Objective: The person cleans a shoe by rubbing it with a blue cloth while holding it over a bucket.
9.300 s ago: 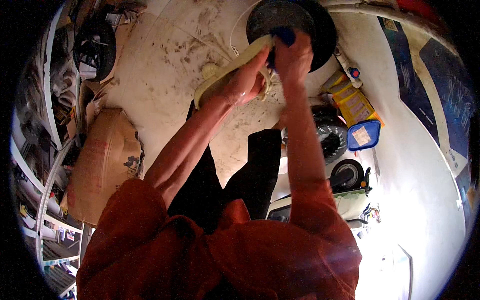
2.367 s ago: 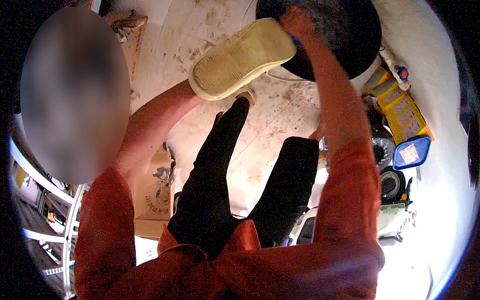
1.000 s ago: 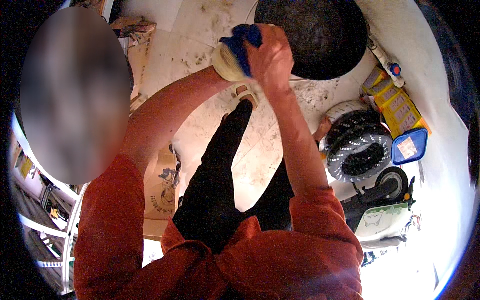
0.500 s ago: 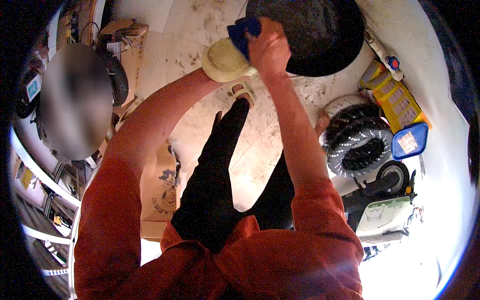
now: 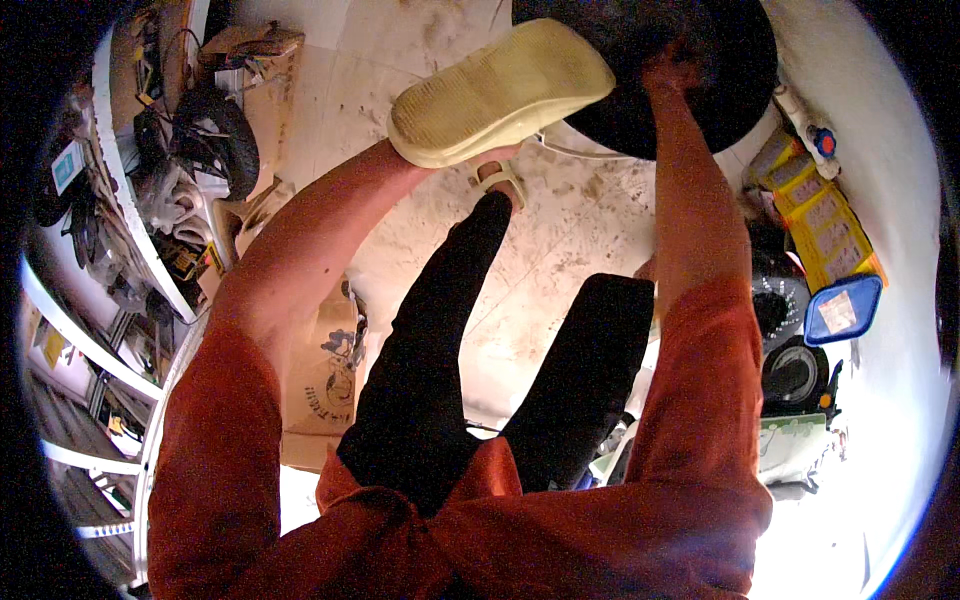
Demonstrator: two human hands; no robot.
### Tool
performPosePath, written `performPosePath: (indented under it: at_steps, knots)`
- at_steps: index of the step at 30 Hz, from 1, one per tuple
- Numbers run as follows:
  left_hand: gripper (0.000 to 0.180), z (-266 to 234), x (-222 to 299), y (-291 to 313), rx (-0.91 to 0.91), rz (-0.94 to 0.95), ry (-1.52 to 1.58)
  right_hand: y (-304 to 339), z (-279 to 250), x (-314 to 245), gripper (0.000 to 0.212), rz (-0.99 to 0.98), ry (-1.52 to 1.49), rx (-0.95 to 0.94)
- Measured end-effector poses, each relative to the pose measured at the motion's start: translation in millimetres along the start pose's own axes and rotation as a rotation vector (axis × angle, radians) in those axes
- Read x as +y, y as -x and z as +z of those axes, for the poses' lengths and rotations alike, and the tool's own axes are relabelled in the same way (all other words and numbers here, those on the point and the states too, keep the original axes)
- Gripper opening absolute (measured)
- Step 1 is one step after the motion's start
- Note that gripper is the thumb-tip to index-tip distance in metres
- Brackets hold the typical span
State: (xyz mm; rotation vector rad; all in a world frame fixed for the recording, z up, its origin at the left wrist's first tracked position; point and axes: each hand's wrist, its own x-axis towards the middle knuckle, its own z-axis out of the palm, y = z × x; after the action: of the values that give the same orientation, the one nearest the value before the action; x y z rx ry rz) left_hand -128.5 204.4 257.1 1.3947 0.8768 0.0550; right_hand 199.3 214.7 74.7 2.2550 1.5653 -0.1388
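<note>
My left hand [image 5: 416,170] holds up a cream-yellow slipper [image 5: 505,92], its ridged sole turned toward me. The slipper hides most of that hand's fingers. Over to the right, my right hand [image 5: 672,72] reaches into a large round black basin [image 5: 600,120]. Its fingers are lost in the dark there, so what they hold, if anything, cannot be made out. The slipper's far end overlaps the basin's left edge in view. Below the slipper shows my foot in a cream sandal [image 5: 500,183].
Cardboard boxes [image 5: 325,375] and a small black tire [image 5: 215,145] are on the left, beside metal shelving [image 5: 90,455]. On the right are a yellow packet strip [image 5: 822,225], a blue-edged lid [image 5: 843,310], a pipe with a blue-red valve [image 5: 824,142] and a small wheel [image 5: 797,372].
My right hand has left the slipper and moved right into the basin; the dark blue cloth it held is out of sight. The slipper has turned to show its full sole. My right leg has shifted.
</note>
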Motion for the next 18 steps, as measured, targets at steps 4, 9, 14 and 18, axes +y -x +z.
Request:
performPosePath:
  at_steps: [4,9,14,18]
  knots:
    - [0.052,18,21,-11,-0.043,0.016,-0.269,7,-24,31,0.055,-0.298,-0.68,-0.743]
    - [0.044,3,151,-24,0.006,-0.478,0.024,68,-112,41,0.049,0.118,-1.388,-0.46]
    - [0.04,30,146,-15,0.193,-0.187,0.202,136,-282,35,0.041,0.368,-2.018,-0.154]
    - [0.036,27,161,-7,0.044,-0.087,-0.433,169,-332,-10,0.042,-0.221,-1.093,0.398]
